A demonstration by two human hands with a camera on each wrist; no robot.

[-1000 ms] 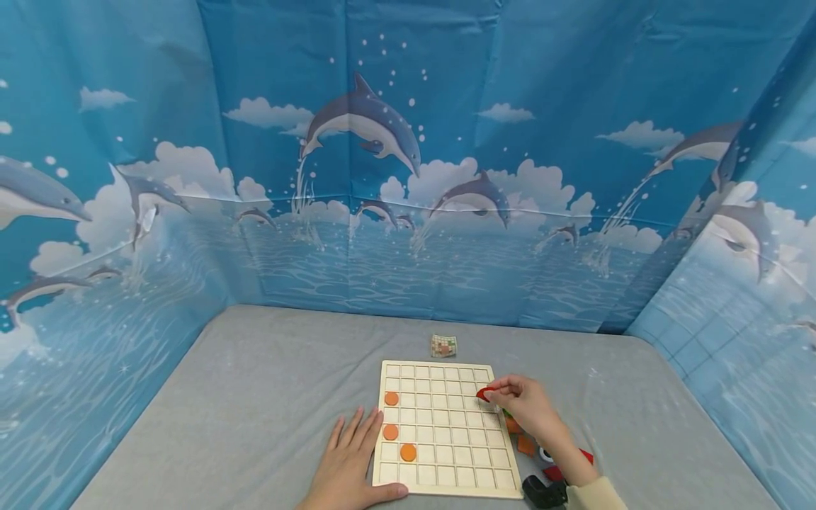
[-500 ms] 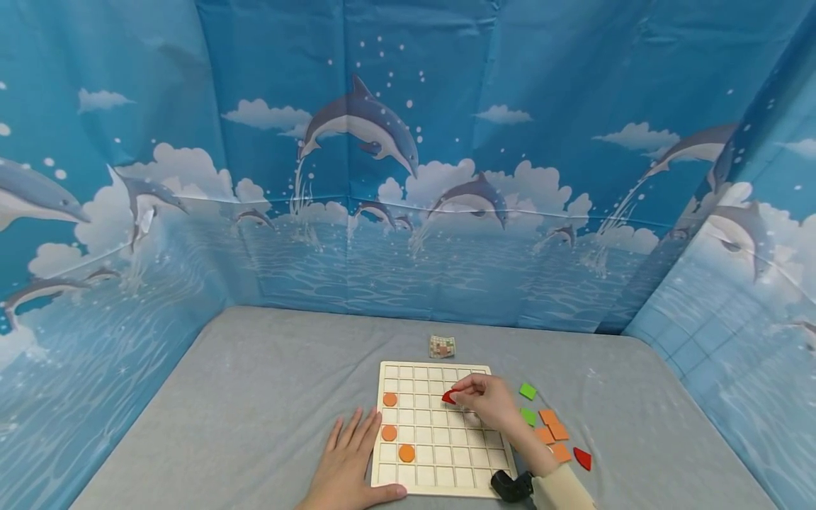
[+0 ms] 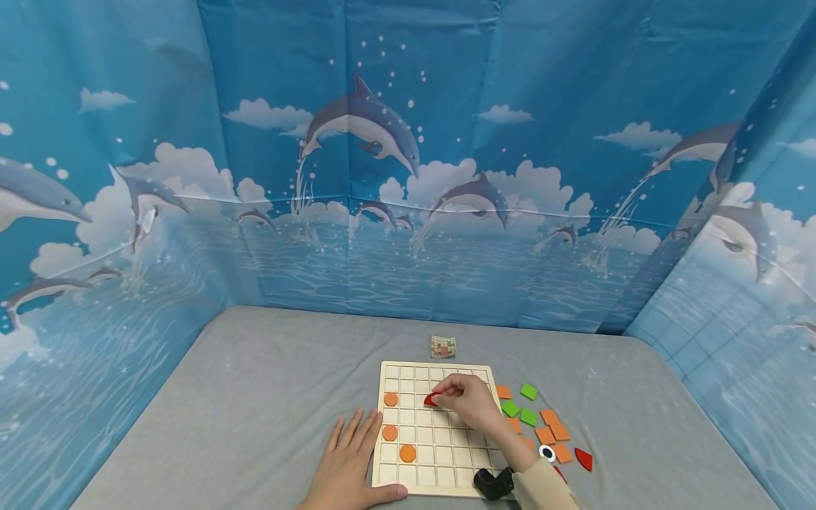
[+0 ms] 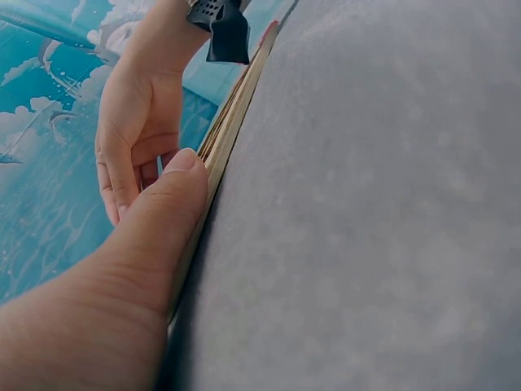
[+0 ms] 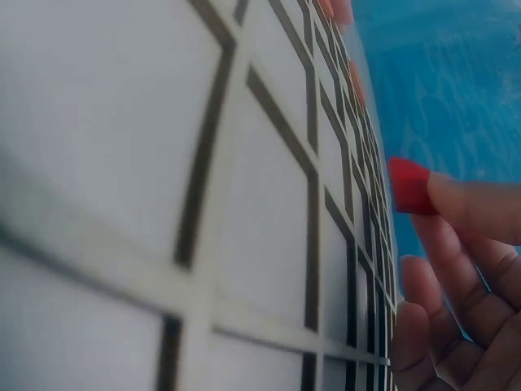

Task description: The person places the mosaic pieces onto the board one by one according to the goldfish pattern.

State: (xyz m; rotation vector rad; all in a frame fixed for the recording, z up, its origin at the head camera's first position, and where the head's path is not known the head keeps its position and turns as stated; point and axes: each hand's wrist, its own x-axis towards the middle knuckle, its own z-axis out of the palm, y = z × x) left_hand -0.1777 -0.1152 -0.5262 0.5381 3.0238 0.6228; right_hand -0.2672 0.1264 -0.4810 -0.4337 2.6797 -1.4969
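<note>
The right hand (image 3: pixel 468 400) has moved leftward across the board (image 3: pixel 426 454), taking the red piece (image 3: pixel 430 400) with it. Nearest, the left hand (image 3: pixel 349 457) rests with straight fingers at the board's left edge, thumb out along the near edge. Farther up, right thumb and forefinger pinch the red piece, which juts left from the fingertips, roughly level with the farthest orange disc (image 3: pixel 391 399); whether it touches the board is hard to tell. Past the far edge lies a patterned card (image 3: pixel 443 346).

Soft, even light; right wrist view's nearest board squares (image 5: pixel 98 114) blurry.
</note>
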